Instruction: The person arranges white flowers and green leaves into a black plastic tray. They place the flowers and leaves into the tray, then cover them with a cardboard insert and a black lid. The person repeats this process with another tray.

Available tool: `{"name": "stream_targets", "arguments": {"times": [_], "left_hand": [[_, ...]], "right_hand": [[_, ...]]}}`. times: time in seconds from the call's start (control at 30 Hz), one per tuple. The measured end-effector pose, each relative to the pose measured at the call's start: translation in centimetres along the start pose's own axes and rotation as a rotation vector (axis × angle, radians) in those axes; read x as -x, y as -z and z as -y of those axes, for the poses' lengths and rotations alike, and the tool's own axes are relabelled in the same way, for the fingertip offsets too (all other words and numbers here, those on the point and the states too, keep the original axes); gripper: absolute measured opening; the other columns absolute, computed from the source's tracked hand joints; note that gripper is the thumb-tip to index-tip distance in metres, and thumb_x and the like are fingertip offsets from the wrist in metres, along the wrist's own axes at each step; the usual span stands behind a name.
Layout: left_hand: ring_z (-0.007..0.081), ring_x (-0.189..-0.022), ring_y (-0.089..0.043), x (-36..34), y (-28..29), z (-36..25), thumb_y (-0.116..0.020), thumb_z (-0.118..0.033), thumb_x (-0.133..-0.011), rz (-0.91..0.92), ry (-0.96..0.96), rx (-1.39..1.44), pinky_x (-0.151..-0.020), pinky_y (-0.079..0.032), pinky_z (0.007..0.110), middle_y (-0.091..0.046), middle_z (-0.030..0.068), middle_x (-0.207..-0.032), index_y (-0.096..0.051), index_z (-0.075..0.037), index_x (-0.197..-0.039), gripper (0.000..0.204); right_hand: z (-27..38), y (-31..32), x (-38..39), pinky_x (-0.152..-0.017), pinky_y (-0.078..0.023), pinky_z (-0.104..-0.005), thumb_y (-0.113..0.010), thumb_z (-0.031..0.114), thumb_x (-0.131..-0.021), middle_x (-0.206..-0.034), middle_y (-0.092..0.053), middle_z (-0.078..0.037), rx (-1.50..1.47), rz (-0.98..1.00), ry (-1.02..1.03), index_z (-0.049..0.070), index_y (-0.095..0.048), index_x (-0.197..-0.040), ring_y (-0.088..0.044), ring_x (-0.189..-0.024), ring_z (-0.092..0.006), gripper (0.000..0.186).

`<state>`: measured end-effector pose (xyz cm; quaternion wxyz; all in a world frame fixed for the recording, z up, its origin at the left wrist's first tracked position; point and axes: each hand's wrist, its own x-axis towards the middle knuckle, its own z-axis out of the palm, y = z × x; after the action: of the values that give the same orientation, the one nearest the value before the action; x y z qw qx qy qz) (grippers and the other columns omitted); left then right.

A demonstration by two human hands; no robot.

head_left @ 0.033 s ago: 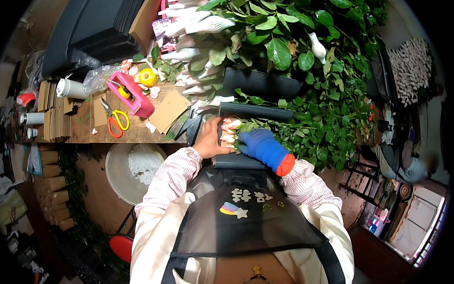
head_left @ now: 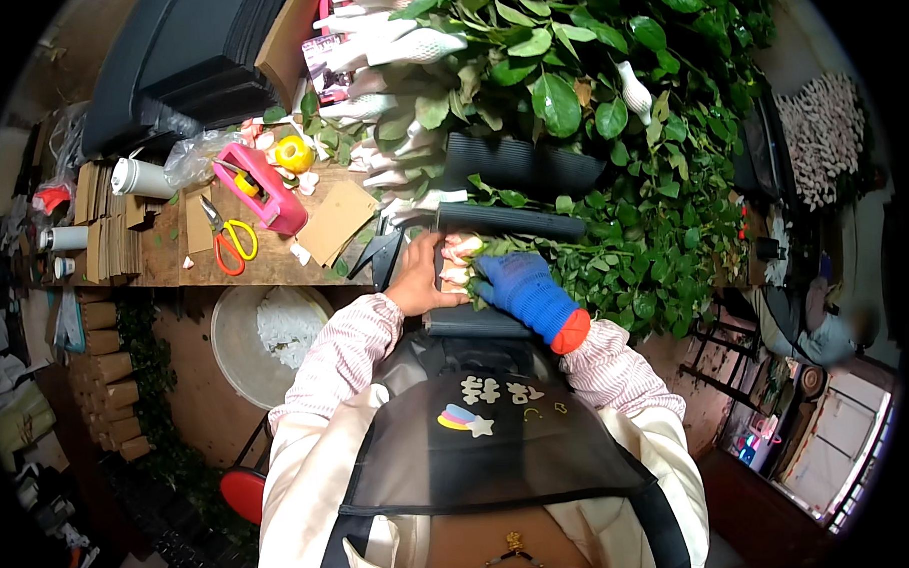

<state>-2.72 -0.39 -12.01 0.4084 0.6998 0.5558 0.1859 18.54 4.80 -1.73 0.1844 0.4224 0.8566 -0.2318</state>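
Note:
Pale pink roses lie heads to the left on black corrugated sheeting. My bare left hand is spread against the left side of the blooms, thumb and fingers apart at the two ends of their row. My right hand, in a blue knitted glove with an orange cuff, is closed over the stems just below the heads; its fingertips are partly hidden. A raised edge of the sheeting runs behind the roses. Black-bladed shears lie left of my left hand.
Wrapped white-netted blooms and leafy stems pile up behind. On the wooden table are a pink tape dispenser, scissors and cardboard. A white bin stands below. Another person is at far right.

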Motion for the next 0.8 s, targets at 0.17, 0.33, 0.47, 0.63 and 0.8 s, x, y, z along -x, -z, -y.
{"name": "stream_targets", "arguments": {"times": [0.17,0.33,0.47,0.63,0.8], "left_hand": [[0.0457,-0.139,-0.029,0.0,0.0,0.1,-0.092,-0.048,-0.062,-0.03,-0.056,0.011,-0.118,-0.024,0.05,-0.028,0.0316,-0.147,-0.019,0.006,-0.147,0.125],[0.0438,-0.138,-0.031,-0.2,0.1,-0.5,-0.092,-0.042,-0.065,-0.042,0.015,0.037,-0.117,-0.028,0.048,-0.031,0.0287,-0.145,-0.026,0.004,-0.145,0.113],[0.0458,-0.139,-0.031,-0.3,0.1,-1.4,-0.091,-0.04,-0.069,-0.156,0.063,0.168,-0.116,-0.03,0.049,-0.031,0.0297,-0.146,-0.04,-0.003,-0.136,0.092],[0.0477,-0.139,-0.032,0.2,-0.3,-1.5,-0.091,-0.04,-0.069,-0.21,0.048,0.164,-0.115,-0.031,0.05,-0.031,0.0299,-0.148,-0.049,-0.008,-0.131,0.081],[0.0476,-0.138,-0.033,0.2,-0.5,-1.3,-0.089,-0.037,-0.071,-0.22,0.049,0.172,-0.115,-0.031,0.05,-0.031,0.0303,-0.149,-0.057,-0.012,-0.125,0.068]], "right_hand": [[0.1,-1.8,-1.6,-0.074,-0.053,-0.0476,-0.058,0.03,-0.092,-0.092,-0.073,-0.014,0.086,-0.011,-0.015,0.013,-0.065,-0.107,-0.071,-0.087,-0.0331,0.024],[0.4,-2.2,-2.1,-0.069,-0.054,-0.0473,-0.052,0.024,-0.095,-0.087,-0.073,-0.013,0.155,-0.034,0.095,0.013,-0.067,-0.106,-0.072,-0.08,-0.0313,0.021],[-1.0,-2.7,-1.1,-0.065,-0.053,-0.0466,-0.057,0.03,-0.093,-0.083,-0.072,-0.013,0.11,-0.046,0.12,0.012,-0.065,-0.106,-0.071,-0.076,-0.0327,0.024],[-0.3,-0.5,-0.4,-0.065,-0.053,-0.0471,-0.063,0.035,-0.09,-0.085,-0.071,-0.013,-0.02,-0.171,-0.078,0.013,-0.061,-0.11,-0.07,-0.077,-0.0339,0.029],[-1.8,-3.6,-2.4,-0.066,-0.053,-0.0471,-0.064,0.032,-0.09,-0.089,-0.071,-0.012,0.113,-0.2,0.032,0.014,-0.059,-0.109,-0.07,-0.078,-0.0335,0.026]]}}
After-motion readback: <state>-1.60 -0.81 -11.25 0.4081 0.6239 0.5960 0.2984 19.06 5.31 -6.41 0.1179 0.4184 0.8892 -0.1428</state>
